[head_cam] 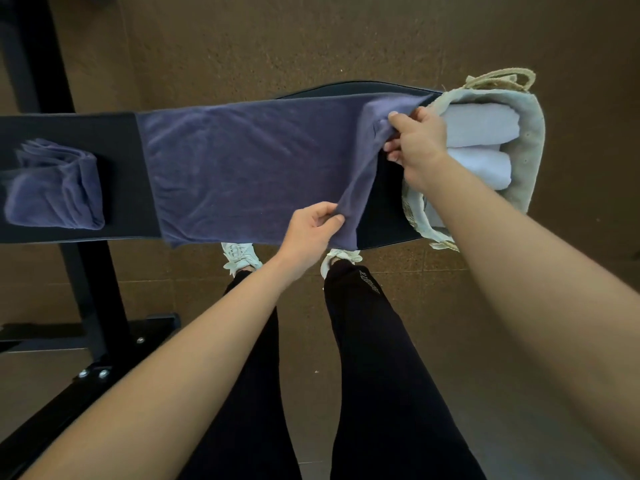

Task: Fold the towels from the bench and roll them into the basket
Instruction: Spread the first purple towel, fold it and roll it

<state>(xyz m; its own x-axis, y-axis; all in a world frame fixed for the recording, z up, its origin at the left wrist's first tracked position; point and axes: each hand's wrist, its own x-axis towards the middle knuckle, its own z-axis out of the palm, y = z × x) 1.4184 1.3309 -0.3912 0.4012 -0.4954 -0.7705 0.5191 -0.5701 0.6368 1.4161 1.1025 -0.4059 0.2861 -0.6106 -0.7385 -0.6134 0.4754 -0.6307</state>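
A person's own body seen from above. Both forearms are bare, with no sleeves in view down to the left hand and the right hand. The legs are in close-fitting black trousers that reach the ankles. A short line of pale lettering, too small to read, runs along the lower right leg. The feet wear white lace-up trainers, only partly in view.

You are wearing dark trousers carrying one small printed word, too blurred for reading.
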